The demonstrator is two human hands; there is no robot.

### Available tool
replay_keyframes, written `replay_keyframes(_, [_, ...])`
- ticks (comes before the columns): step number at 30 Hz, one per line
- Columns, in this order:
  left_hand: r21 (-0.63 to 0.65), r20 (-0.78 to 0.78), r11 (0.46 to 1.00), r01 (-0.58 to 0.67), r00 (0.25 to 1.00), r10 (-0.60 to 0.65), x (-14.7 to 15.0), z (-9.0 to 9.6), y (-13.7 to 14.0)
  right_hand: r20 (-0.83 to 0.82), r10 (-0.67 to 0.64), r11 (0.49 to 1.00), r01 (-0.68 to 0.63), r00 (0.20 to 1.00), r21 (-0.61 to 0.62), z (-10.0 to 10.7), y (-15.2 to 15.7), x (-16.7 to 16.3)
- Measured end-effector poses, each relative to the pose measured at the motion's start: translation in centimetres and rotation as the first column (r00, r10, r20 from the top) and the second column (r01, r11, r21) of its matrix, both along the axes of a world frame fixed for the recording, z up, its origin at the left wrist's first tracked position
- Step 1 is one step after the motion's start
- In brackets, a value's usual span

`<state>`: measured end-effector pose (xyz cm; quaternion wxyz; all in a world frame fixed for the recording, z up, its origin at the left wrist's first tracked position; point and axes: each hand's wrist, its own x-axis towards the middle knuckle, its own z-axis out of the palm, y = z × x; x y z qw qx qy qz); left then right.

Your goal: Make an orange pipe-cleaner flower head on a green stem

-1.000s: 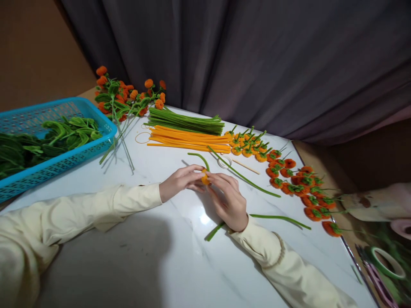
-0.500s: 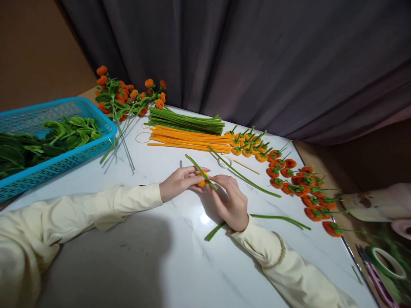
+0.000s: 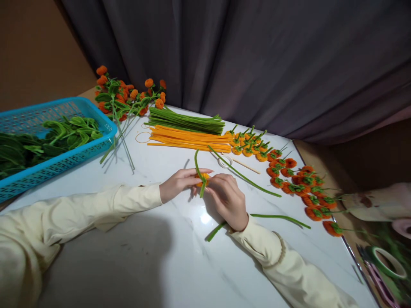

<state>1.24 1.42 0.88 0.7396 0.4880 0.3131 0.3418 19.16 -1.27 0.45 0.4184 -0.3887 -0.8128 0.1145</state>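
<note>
Between thumb and fingers, my left hand [image 3: 178, 184] grips a small yellow-orange pipe cleaner flower [image 3: 204, 179] above the white table. A green pipe cleaner [image 3: 197, 162] lies across the flower, one end bending up and away, the other pointing down toward me. My right hand [image 3: 229, 199] is closed at the flower's right side, its fingertips pinched there; what exactly they hold is partly hidden. Under my right wrist lies a loose green pipe cleaner [image 3: 282, 218], and another green pipe cleaner [image 3: 244, 176] rests beyond that hand.
Bundles of green pipe cleaners [image 3: 183, 119] and orange pipe cleaners [image 3: 189, 139] lie at the back. Finished yellow flowers [image 3: 247, 143] and orange flowers [image 3: 302, 184] line the right. A blue basket [image 3: 109, 128] holds leaves. Pink-handled scissors [image 3: 380, 282] and green tape [image 3: 387, 261] sit at far right.
The green pipe cleaner across the flower has swung from slanted to more upright and now curves. The flower has turned slightly into view, and my right fingers have shifted a little.
</note>
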Motion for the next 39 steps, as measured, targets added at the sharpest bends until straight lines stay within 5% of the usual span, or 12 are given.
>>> replay_keyframes(5, [-0.019,-0.040,1.000,-0.013,0.999,0.012,-0.03,0.23,-0.04,-0.008,0.013,1.000,-0.013,1.000,-0.002,0.03,-0.07,-0.03])
replay_keyframes(14, [0.134,-0.158,0.991,0.023,0.987,-0.001,0.25,-0.34,0.12,0.069,0.082,0.990,-0.090,0.994,0.109,0.18,-0.24,0.02])
replay_keyframes(25, [0.233,-0.221,0.972,0.037,0.975,0.016,-0.01,-0.41,-0.29,-0.049,0.060,0.994,-0.055,0.997,0.096,0.80,-0.55,0.19])
replay_keyframes(34, [0.351,-0.291,0.916,0.194,0.952,-0.090,-0.41,0.05,-0.40,0.240,0.098,0.992,-0.114,0.966,0.051,0.43,-0.06,-0.05])
replay_keyframes(39, [0.196,-0.131,0.945,0.262,0.962,-0.239,-0.42,-0.31,-0.25,0.139,0.072,0.992,-0.085,0.988,0.092,0.26,-0.02,-0.10])
